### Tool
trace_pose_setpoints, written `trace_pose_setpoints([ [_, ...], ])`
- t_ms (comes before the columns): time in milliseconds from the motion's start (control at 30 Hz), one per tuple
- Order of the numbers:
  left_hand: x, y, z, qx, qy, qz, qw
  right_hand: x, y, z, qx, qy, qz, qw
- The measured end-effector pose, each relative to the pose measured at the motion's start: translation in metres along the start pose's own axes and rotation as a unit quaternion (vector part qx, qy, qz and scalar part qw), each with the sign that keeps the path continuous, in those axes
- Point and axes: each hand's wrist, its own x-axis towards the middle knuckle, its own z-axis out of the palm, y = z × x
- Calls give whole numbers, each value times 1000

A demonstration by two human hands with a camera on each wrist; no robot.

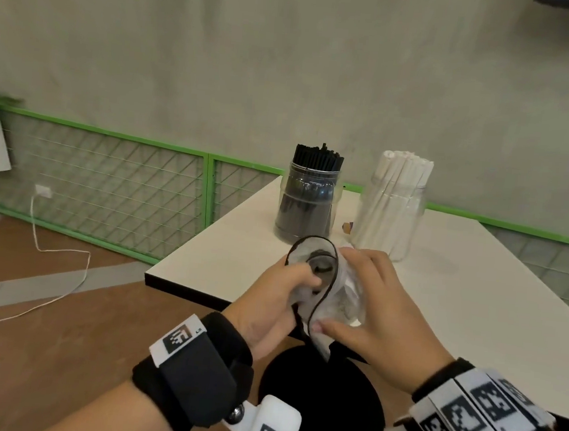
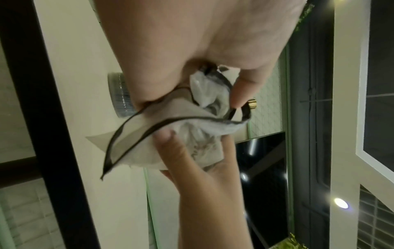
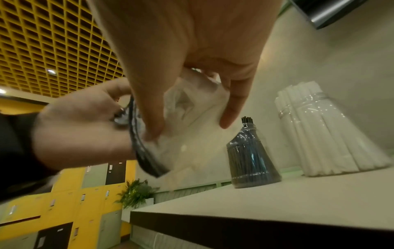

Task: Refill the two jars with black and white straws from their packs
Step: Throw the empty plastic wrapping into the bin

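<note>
Two clear jars stand at the far end of the white table. The left jar is packed with black straws, the right jar with white straws. Over the table's near corner both hands crumple an empty clear plastic pack with a black edge strip. My left hand grips its left side. My right hand pinches it from the right, thumb underneath. No straws show inside the pack.
A small brown and purple scrap lies between the jars. A black round stool stands below the table's near edge. A green wire fence runs along the wall, and a white cable trails over the wooden floor.
</note>
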Motion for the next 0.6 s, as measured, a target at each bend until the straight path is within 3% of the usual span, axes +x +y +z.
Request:
trace_pose_setpoints([
  [100, -7, 0, 9, 31, -23, 3, 999, 4, -5, 4, -32, 49, 12, 998],
  [167, -10, -1, 16, 52, -22, 9, 998, 5, -18, 10, 6, 62, 28, 998],
  [300, -9, 2, 10, -15, 40, 35, 998, 0, -32, 10, 116, 3, -6, 993],
  [467, -5, 3, -10, 5, 119, 46, 992, -7, -26, -8, 46, -2, -63, 997],
  [600, -7, 5, -18, -6, 109, 18, 994, -5, -27, -4, 40, -48, -73, 995],
])
